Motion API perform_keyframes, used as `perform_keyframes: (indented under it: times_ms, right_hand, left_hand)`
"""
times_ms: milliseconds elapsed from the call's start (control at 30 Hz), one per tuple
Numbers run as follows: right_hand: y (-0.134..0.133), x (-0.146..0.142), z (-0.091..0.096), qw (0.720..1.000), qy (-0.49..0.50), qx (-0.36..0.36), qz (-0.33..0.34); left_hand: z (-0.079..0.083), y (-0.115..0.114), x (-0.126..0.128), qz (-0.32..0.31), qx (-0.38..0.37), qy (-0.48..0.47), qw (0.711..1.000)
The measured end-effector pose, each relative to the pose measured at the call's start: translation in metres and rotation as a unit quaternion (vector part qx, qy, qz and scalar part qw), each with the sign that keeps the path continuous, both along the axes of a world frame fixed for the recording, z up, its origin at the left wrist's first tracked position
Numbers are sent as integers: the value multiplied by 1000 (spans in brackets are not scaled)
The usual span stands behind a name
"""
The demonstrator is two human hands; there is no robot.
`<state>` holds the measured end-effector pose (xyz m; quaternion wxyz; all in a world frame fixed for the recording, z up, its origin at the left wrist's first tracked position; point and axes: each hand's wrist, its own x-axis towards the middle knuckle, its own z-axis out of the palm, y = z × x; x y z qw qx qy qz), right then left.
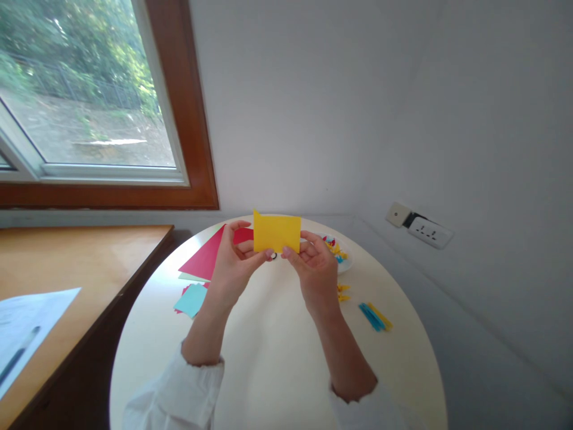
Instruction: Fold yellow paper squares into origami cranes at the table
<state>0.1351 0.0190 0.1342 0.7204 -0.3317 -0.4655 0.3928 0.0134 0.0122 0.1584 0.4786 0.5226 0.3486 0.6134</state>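
Observation:
Between my two hands a sheet of yellow paper [277, 233] is held up above the round white table [268, 358]. It looks folded, with a small pointed corner sticking up at its upper left. My left hand [236, 251] pinches the left side, thumb along the lower edge. On the other side, my right hand [316, 258] grips the right edge, its thumb at the bottom. Part of a small dark ring-shaped thing [274, 256] shows just below the paper; I cannot make out what it is.
Red sheets [201, 254] and light blue square paper [191, 300] lie at the left. A white plate [347, 263] of small colourful folded pieces stands back right, near yellow pieces [342, 292] and blue and yellow strips [375, 316]. A wooden desk [111, 257] adjoins at left; a wall surrounds the back.

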Motion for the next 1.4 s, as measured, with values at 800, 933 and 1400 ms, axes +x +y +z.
perform_keyframes:
  times_ms: [800,933,1400]
  right_hand:
    - [8,4,-6,995,-69,-49,46]
    - [6,10,-2,999,-49,-5,-12]
    - [-2,8,1,997,-67,29,-13]
  left_hand:
    - [1,0,-4,106,13,8,994]
    - [-2,1,-9,118,27,101,988]
    - [3,-9,-1,89,65,29,993]
